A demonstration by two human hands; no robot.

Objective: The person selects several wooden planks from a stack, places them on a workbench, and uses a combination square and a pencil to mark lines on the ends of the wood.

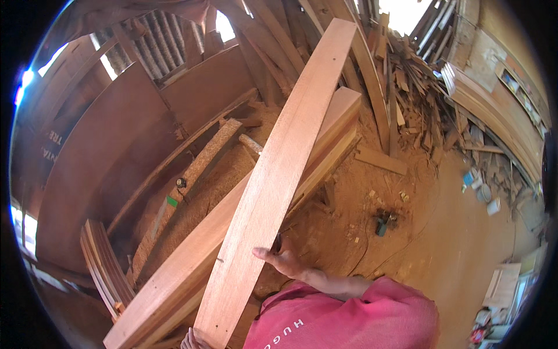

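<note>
A long reddish-brown wooden plank runs slantwise from the lower edge up to the top middle. My right hand grips its right edge, thumb lying on the upper face and the other fingers mostly hidden at the far side and below. At the plank's near end, my left hand holds the left corner; only part of its fingers shows. Under the held plank lies a stack of similar planks, crossing it at an angle.
A sawdust-covered beam lies left of the stack. Several boards stand at the lower left. Scrap wood is heaped at the back right. A green tool and cords lie on the dusty floor. More planks are stacked far right.
</note>
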